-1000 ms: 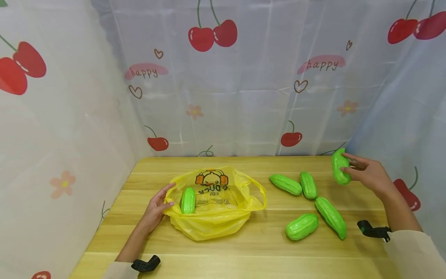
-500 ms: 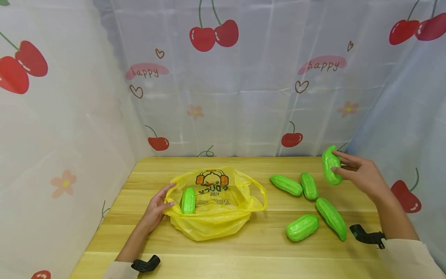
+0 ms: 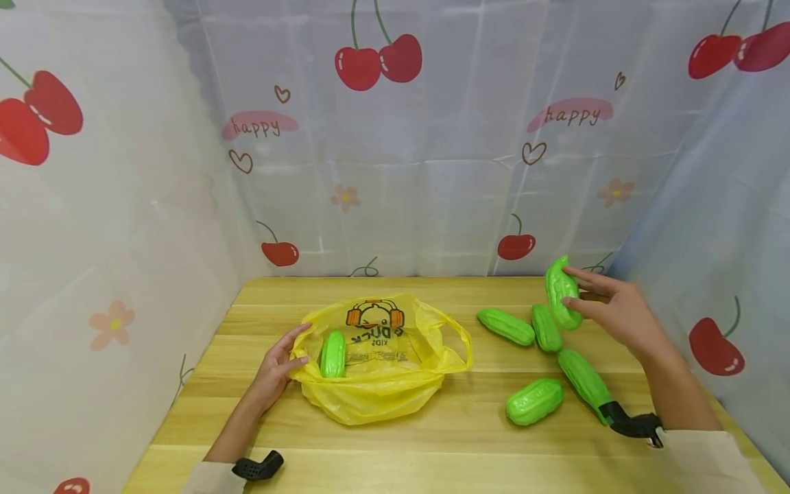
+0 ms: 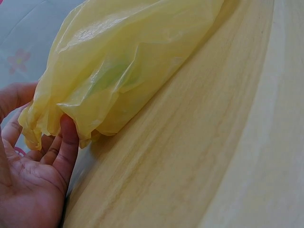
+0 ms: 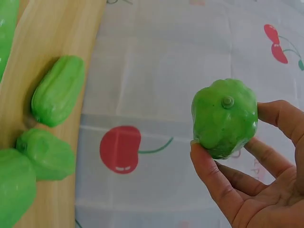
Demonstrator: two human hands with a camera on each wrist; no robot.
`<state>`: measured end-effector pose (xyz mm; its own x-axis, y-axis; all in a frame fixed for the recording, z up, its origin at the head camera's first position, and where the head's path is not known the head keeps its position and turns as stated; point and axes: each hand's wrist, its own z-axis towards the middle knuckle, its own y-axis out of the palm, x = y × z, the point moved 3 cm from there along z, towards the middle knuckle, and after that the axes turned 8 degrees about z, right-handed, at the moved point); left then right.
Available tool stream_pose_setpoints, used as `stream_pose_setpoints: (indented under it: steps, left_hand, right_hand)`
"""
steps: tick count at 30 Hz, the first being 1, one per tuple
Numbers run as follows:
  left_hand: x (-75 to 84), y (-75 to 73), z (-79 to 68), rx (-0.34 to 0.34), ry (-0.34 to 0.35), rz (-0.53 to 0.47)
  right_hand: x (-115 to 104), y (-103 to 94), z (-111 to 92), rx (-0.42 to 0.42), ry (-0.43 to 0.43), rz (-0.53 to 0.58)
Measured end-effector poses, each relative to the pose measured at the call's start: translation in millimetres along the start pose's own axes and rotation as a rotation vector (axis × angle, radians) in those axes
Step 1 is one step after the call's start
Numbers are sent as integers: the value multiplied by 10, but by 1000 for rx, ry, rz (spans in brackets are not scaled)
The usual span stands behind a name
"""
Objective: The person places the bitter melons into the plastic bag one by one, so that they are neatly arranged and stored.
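A yellow plastic bag (image 3: 376, 398) with a duck print lies with its mouth spread on the left half of the table. My left hand (image 3: 276, 370) grips its left rim, thumb inside and fingers outside. One bright green bitter melon (image 3: 333, 355) is inside, near that hand; it shows faintly through the plastic in the left wrist view. My right hand (image 3: 620, 315) pinches another bitter melon (image 3: 560, 293) between thumb and fingertips, raised at the right. Its stem end with a small round stub faces the right wrist view, where the ribbed bitter melon (image 5: 225, 116) appears above the fingers.
Several more bitter melons lie on the wooden table (image 3: 457, 446) right of the bag: two at the back, a paler ribbed bitter melon (image 3: 534, 402) in front, and a long bitter melon (image 3: 583, 376) partly behind the right wrist camera (image 3: 632, 420). Cherry-print curtains (image 3: 426, 171) enclose the table.
My right hand has moved left with its bitter melon, now overlapping the back melons in the head view. The left hand and the bag have stayed put.
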<state>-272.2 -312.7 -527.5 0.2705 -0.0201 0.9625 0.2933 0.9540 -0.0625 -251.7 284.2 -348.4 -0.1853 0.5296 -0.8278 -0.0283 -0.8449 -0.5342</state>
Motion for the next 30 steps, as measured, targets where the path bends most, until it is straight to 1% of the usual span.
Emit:
stream_pose_setpoints:
  steps: [3,8,12,16,20,24,30]
  left_hand:
    - [3,-3,2,5,4,-5]
    - [-1,-1,-2,2,4,-16]
    - [-5,3,-2,-6,3,-15]
    - [0,-8,14,-1,23,-19]
    - [-6,-12,17,-5,27,-29]
    - [-20,2,3,-17,6,-29]
    - [-21,7,0,7,1,-16]
  right_hand:
    - [-62,72,-4,-15,-14,-1]
    - [-204,185,-26,-26,-70,13]
    - [-312,271,-42,-24,-84,19]
    - [-400,375,-42,-41,-84,32]
    - [-450,497,-56,-77,-87,71]
    - [-476,615,-62,-81,-105,91]
    - [-534,797,-48,-99,-134,107]
